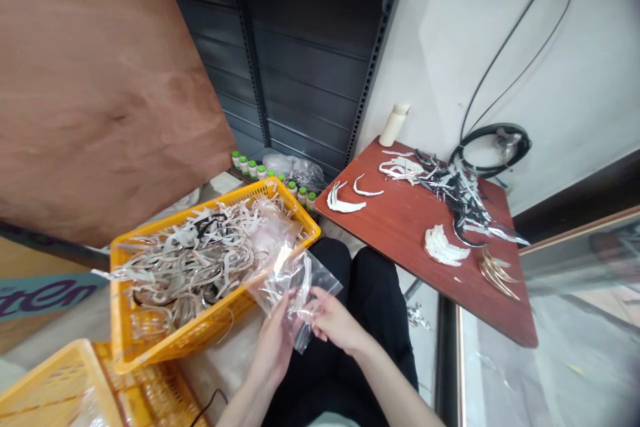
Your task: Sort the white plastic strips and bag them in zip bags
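Plywood (100, 80) fills the upper left, hanging over the far corner of a basket. Dark shelving (300, 60) stands behind it. To the right, a red-brown table (400, 227) carries heaps of curved pieces: white ones (443, 247), gold ones (495, 273) and a black-and-white tangle (460, 197). A cable coil (493, 147) and a white tube (394, 125) sit at its far edge. The yellow basket (165, 347), full of pale strips (195, 260), sits left of the knees, with a second basket (55, 387) nearer. A clear bag (295, 277) is held over the lap, just beside the basket rim. The left hand (277, 340) pinches its lower edge and the right hand (333, 320) grips its side, fingers closed on the film. Green-capped bottles (273, 177) stand in a row behind the basket.
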Demonstrator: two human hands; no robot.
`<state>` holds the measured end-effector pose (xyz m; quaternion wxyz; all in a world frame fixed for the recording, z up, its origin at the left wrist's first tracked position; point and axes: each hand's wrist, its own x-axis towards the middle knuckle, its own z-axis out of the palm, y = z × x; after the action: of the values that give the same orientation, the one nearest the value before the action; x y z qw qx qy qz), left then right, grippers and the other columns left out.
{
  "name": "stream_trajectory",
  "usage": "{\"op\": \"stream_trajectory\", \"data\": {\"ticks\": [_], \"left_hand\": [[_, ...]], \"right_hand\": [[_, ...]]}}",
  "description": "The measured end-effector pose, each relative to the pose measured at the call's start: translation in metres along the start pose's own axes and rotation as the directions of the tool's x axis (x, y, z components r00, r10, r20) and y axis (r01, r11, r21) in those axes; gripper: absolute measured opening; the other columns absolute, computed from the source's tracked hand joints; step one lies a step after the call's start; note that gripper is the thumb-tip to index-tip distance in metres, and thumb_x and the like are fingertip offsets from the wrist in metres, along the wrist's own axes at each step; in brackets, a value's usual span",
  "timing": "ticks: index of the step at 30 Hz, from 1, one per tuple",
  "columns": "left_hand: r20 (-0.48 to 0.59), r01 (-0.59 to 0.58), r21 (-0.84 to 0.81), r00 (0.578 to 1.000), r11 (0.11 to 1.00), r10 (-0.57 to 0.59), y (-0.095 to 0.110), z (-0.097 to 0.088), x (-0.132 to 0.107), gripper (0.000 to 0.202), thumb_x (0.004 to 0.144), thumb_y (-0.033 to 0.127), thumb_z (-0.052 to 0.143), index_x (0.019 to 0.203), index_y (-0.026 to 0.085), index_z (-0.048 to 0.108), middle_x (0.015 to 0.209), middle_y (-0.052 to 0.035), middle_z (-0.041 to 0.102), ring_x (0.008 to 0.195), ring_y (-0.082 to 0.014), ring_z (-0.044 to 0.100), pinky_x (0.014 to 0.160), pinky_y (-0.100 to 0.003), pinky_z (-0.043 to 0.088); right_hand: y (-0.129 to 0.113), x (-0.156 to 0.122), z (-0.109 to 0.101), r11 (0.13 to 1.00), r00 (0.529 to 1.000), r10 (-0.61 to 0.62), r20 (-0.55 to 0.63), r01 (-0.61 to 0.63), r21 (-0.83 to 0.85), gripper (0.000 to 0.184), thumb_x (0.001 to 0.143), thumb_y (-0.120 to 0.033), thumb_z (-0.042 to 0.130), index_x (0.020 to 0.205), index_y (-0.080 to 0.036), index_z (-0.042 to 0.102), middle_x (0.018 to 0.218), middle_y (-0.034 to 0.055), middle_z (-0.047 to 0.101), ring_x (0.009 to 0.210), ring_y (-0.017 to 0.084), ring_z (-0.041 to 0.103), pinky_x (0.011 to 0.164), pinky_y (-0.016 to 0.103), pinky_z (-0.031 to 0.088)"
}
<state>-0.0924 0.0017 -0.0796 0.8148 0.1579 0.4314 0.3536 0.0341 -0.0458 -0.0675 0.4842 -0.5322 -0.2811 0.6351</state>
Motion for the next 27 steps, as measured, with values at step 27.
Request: {"op": "stream_trajectory", "data": {"ticks": [27], "left_hand": [[0.16, -0.113, 0.429, 0.986, 0.896, 0.048, 0.014, -0.006, -0.025, 0.037, 0.081, 0.054, 0.063, 0.077, 0.017, 0.065, 0.064, -0.0017, 0.063, 0.054, -0.0131, 0.057, 0.055, -0.024, 0.048]], "right_hand": [[-0.132, 0.049, 0.026, 0.292, 0.785, -0.535, 0.312, 0.518, -0.804, 0.008, 0.097, -0.024, 0.049, 0.094, -0.021, 0.057, 0.082, 0.0014, 0.065, 0.076, 0.016, 0.063, 0.07, 0.022, 0.041]]}}
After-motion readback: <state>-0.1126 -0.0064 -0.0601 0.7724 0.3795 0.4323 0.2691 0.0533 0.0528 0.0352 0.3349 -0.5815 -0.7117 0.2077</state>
